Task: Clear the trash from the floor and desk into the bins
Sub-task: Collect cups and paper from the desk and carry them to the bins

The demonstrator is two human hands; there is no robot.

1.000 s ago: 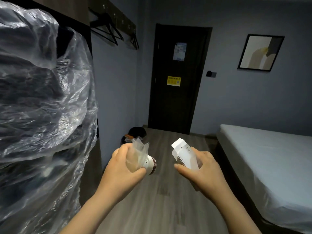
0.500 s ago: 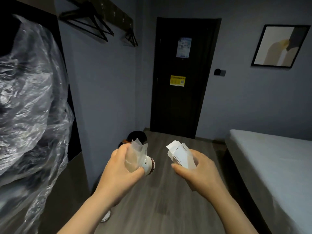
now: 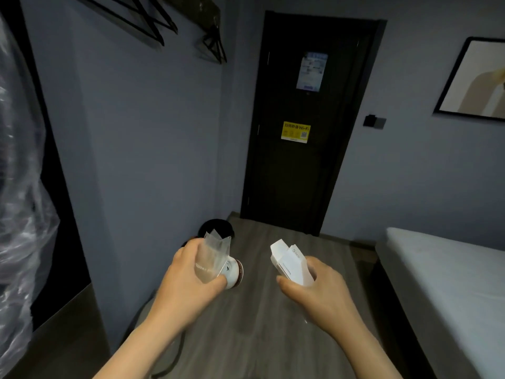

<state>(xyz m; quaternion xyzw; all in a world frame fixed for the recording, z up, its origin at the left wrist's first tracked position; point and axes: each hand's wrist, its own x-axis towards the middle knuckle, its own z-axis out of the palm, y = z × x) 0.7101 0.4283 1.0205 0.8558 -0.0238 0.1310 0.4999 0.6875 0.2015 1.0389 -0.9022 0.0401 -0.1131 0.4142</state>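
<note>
My left hand grips a clear plastic wrapper together with a white paper cup lying on its side, its brown-rimmed end pointing right. My right hand holds a small white cardboard box with an open flap at its top. Both hands are at waist height above the wooden floor. Ahead, against the left wall, stands a black bin, mostly hidden behind my left hand and the wrapper.
A dark door closes the passage ahead. A bed fills the right side. Crinkled clear plastic hangs at the far left beside a dark wardrobe opening. Black hangers hang on the left wall. A dark cable lies on the floor.
The view has advanced along the passage toward the door and bin; the plastic sheet slid out to the left. Both hands keep the same hold on their items.
</note>
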